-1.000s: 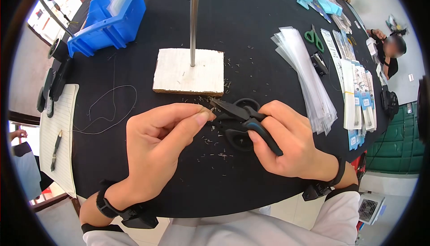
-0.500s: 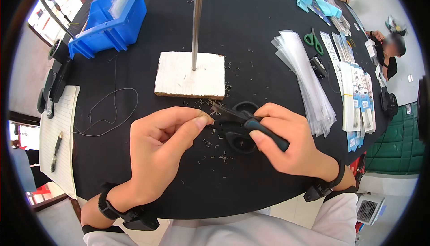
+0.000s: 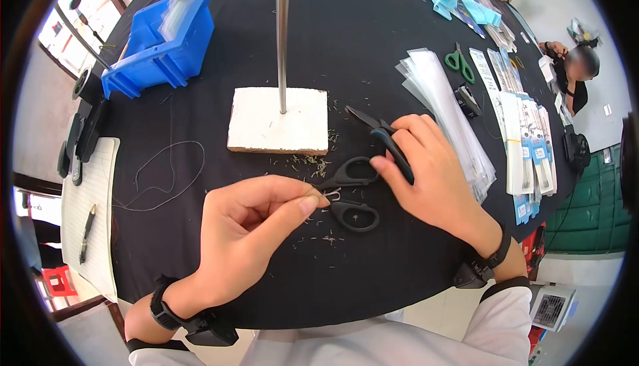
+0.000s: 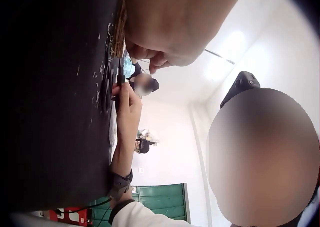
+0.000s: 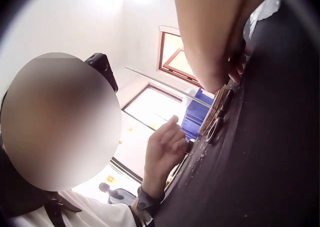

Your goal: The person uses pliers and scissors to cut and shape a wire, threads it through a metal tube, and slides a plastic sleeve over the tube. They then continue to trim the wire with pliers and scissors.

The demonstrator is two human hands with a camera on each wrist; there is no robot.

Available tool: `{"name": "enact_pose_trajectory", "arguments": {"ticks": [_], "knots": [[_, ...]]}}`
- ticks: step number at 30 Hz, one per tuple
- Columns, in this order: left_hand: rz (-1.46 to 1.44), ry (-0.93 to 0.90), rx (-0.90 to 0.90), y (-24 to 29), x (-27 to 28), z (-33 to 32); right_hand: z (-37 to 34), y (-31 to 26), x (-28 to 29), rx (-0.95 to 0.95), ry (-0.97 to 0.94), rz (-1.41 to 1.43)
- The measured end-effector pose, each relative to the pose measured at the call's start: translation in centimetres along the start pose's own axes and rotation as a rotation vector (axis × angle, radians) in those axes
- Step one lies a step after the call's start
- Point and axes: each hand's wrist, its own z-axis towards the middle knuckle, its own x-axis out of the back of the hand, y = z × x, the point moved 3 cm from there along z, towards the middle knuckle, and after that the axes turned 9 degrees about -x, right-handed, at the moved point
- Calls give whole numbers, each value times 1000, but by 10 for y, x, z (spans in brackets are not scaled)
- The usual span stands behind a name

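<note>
My left hand [image 3: 249,229] pinches a small silver wire hook [image 3: 335,194] between thumb and forefinger; its bent end shows past the fingertips, the rest is hidden. In my right hand [image 3: 426,169] is a pair of pliers [image 3: 393,153] with black-and-blue grips, gripped low on the table, dark nose pointing up and left, apart from the hook. Black scissors [image 3: 354,216] lie between the hands, partly behind the left fingertips. Just beyond stands a white wooden block [image 3: 256,123] with an upright metal rod [image 3: 282,39]. Wire clippings [image 3: 313,164] are scattered around the block and scissors.
To the left are a blue bin [image 3: 193,49], a notebook [image 3: 86,259] with a pen [image 3: 87,233], and a loop of thin line [image 3: 190,183]. On the right lie clear plastic sleeves [image 3: 456,133], green scissors [image 3: 460,63] and packaged strips [image 3: 526,143]. Another person sits at the far right.
My right hand with the pliers has moved up and away from the left fingertips. The left hand has shifted slightly right and down; the hook's bent end now shows.
</note>
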Motion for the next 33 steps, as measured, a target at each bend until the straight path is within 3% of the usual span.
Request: {"name": "enact_pose_trajectory", "arguments": {"ticks": [3,6,9,12,21,24,33], "knots": [[27,-38,-24,1,-1,-3,-1,-7,6,60,84,-37],[97,-90,-69,2,-3,-4,0,-13,14,147,164,137],[147,-135,-112,3,-5,-5,-5,-27,15,199,-222,568],[176,-165,-151,4,-7,-5,-8,-38,10,257,-218,691],[342,-204,-300,9,-10,-3,-15,-43,12,445,38,392],[412,-216,-369,12,-11,-3,-18,-44,12,523,37,325],[434,-226,-388,12,-11,-4,-20,-42,3,454,55,500]]}}
